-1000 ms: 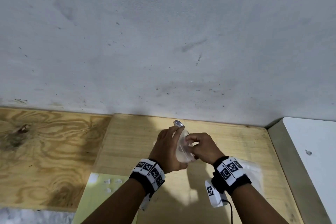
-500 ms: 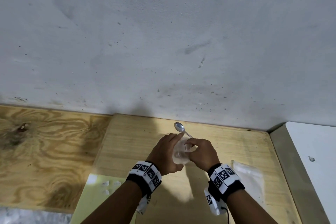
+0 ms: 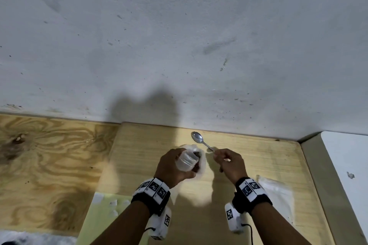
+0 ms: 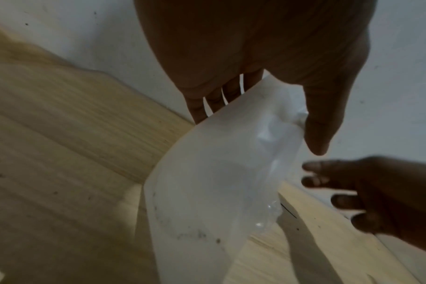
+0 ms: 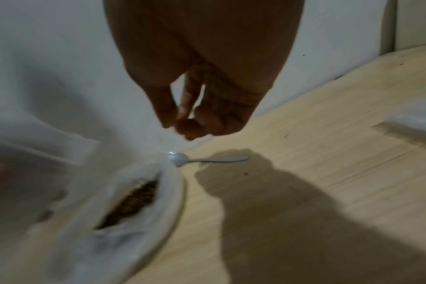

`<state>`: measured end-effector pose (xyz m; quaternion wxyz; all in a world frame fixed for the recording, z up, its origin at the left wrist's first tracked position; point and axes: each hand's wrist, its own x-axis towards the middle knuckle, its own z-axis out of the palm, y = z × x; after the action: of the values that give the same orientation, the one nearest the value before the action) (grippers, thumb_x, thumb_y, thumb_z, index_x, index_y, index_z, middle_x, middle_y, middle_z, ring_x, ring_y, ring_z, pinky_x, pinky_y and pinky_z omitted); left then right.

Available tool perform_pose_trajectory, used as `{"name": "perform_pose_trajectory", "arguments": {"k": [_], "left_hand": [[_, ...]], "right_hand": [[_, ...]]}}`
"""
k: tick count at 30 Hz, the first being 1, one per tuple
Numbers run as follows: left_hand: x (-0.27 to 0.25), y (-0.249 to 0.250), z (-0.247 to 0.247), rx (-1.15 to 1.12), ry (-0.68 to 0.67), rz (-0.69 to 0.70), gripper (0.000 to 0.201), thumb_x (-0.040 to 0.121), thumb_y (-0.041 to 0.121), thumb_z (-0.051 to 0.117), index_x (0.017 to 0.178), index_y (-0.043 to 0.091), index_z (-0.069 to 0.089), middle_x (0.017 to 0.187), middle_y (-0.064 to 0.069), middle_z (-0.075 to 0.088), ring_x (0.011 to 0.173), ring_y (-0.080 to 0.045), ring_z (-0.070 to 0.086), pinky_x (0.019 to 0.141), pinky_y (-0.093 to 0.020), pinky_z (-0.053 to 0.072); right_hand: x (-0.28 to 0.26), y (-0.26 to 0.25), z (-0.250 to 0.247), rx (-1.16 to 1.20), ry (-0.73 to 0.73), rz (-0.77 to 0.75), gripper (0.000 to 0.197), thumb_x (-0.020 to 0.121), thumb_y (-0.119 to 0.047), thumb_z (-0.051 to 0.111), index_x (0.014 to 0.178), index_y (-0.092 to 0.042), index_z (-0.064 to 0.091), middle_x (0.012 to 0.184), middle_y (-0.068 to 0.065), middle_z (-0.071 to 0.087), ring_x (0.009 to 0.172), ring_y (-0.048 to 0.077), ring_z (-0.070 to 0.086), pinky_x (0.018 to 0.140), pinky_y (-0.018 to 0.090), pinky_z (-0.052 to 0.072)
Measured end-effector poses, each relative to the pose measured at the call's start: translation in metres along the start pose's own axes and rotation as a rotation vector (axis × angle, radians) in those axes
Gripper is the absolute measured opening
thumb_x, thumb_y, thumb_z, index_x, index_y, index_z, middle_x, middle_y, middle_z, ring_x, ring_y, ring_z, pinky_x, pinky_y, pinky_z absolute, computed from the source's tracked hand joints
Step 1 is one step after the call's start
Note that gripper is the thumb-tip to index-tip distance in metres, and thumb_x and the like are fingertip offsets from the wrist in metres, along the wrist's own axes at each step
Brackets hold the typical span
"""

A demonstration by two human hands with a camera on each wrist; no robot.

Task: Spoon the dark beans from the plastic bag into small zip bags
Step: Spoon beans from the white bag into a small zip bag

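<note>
One spoon (image 3: pixel 197 137), one plastic bag (image 3: pixel 189 160) — two hands (image 3: pixel 173 167) (image 3: pixel 229 165).

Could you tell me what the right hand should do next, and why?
Probably pinch the spoon by its handle with the right hand: it lies ungripped on the table beneath, and the left hand holds the plastic bag open, beans showing.

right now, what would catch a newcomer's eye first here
The plastic bag gripped in the left hand over the middle of the wooden board, its mouth open on dark beans. Just beyond it a spoon lies by the wall, with the right hand hovering over its handle.
</note>
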<state>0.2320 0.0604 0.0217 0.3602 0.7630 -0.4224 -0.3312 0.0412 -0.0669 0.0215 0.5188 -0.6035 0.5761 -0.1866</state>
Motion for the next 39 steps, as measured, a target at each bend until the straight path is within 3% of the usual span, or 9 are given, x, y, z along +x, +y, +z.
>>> {"name": "perform_pose_trajectory", "arguments": {"k": [2,4,7,11,20,25,30,33,39], "left_hand": [[0.005,-0.003,0.000,-0.008,0.007,-0.036,0.081,0.043,0.036,0.096,0.117,0.023,0.064,0.110,0.011,0.065,0.097,-0.007,0.063,0.078,-0.013,0.047],[0.009,-0.004,0.001,-0.020,0.011,-0.048,0.081,0.045,0.031,0.096,0.119,0.024,0.063,0.109,0.013,0.064,0.096,-0.006,0.061,0.074,-0.006,0.041],[0.014,-0.002,0.000,-0.006,0.000,-0.033,0.080,0.047,0.029,0.095,0.119,0.026,0.061,0.111,0.013,0.062,0.097,-0.005,0.059,0.079,-0.009,0.042],[0.016,-0.006,-0.002,0.050,-0.021,0.023,0.086,0.048,0.042,0.091,0.125,0.022,0.059,0.118,0.008,0.062,0.105,-0.009,0.059,0.091,-0.027,0.049],[0.015,-0.012,-0.010,0.070,0.016,0.069,0.085,0.049,0.038,0.092,0.125,0.025,0.059,0.116,0.011,0.061,0.102,-0.005,0.059,0.089,-0.020,0.046],[0.010,-0.016,-0.012,0.079,0.020,0.056,0.083,0.049,0.041,0.091,0.124,0.028,0.057,0.114,0.016,0.059,0.099,-0.002,0.058,0.085,-0.017,0.044],[0.003,-0.017,-0.015,0.054,0.048,0.051,0.081,0.049,0.039,0.092,0.122,0.026,0.059,0.113,0.014,0.061,0.099,-0.006,0.059,0.086,-0.021,0.046],[-0.002,-0.017,-0.018,0.043,0.061,0.054,0.082,0.049,0.037,0.093,0.123,0.024,0.060,0.115,0.012,0.061,0.100,-0.006,0.059,0.086,-0.018,0.044],[-0.013,-0.016,-0.020,0.034,0.073,0.065,0.080,0.049,0.040,0.091,0.121,0.027,0.060,0.113,0.014,0.061,0.099,-0.005,0.059,0.083,-0.016,0.043]], "right_hand": [[0.016,0.009,-0.003,-0.180,0.053,0.031,0.016,0.083,-0.016,0.075,0.075,-0.029,0.068,0.085,-0.004,0.071,0.081,0.021,0.065,0.077,0.031,0.052],[0.029,0.012,-0.005,-0.264,0.039,0.092,0.012,0.083,-0.022,0.074,0.086,-0.033,0.069,0.095,-0.004,0.068,0.092,0.020,0.063,0.084,0.025,0.046],[0.045,0.013,-0.001,-0.331,0.028,0.187,0.018,0.083,-0.024,0.068,0.100,-0.030,0.070,0.094,-0.009,0.061,0.089,0.016,0.057,0.082,0.023,0.042],[0.057,0.023,0.008,-0.526,0.026,0.181,0.017,0.077,-0.035,0.071,0.093,-0.032,0.066,0.088,-0.017,0.056,0.086,0.014,0.057,0.078,0.023,0.040],[0.056,0.018,0.013,-0.740,-0.038,0.090,0.006,0.079,-0.030,0.058,0.074,-0.028,0.060,0.083,-0.010,0.059,0.075,0.017,0.058,0.063,0.026,0.043],[0.048,0.015,0.011,-0.780,-0.077,0.056,0.007,0.085,-0.033,0.052,0.086,-0.027,0.056,0.074,-0.010,0.059,0.073,0.021,0.060,0.065,0.028,0.045],[0.034,0.011,0.004,-0.675,-0.034,0.026,0.018,0.092,-0.029,0.052,0.077,-0.027,0.060,0.077,-0.006,0.063,0.075,0.022,0.058,0.066,0.027,0.043],[0.029,0.014,-0.005,-0.436,0.125,-0.008,0.012,0.093,-0.031,0.059,0.086,-0.025,0.067,0.091,0.002,0.071,0.084,0.026,0.064,0.071,0.028,0.044],[0.012,-0.007,-0.016,0.002,0.389,-0.162,0.005,0.087,-0.015,0.071,0.083,-0.019,0.071,0.081,-0.001,0.072,0.067,0.017,0.063,0.068,0.029,0.049]]}}
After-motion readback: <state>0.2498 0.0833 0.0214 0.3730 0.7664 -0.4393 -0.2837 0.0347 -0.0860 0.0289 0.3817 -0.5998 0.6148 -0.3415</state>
